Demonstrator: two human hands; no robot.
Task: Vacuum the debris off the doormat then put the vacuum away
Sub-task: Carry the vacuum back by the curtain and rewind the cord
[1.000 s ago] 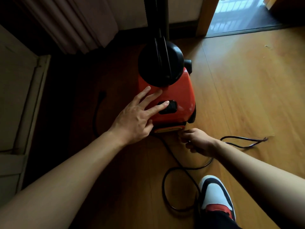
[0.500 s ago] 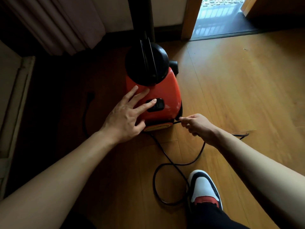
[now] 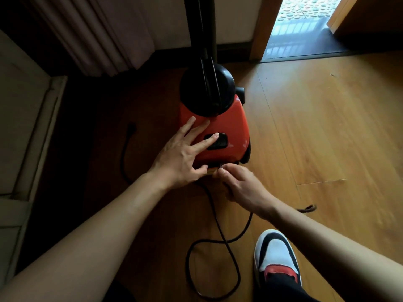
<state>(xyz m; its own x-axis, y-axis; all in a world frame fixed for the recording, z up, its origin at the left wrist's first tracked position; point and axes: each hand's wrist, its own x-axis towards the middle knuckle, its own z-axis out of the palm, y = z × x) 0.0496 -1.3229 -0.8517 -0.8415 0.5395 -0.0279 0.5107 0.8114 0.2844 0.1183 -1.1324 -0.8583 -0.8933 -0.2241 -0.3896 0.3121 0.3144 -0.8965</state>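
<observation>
Wood-plank floor (image 3: 316, 127) under everything, brighter on the right. Nearest us: one shoe (image 3: 275, 256), and beside it the black cord (image 3: 220, 232) lying in a slack loop. The cord runs forward from the loop to the right hand (image 3: 242, 186), whose fingertips are bunched at the rear lower edge of the vacuum (image 3: 231, 127), pinching the cord as far as we can tell. Left hand (image 3: 183, 155) lies spread flat on the red housing, index finger on the black button (image 3: 220, 141). Vacuum stands directly ahead of both hands, long axis pointing away from us, wand (image 3: 204, 29) rising beyond. Right hand is nearer the cord opening. We judge this to be cord stowing; slack should feed straight along that axis. Curtain (image 3: 98, 35) and doorway (image 3: 301, 25) lie farthest.
</observation>
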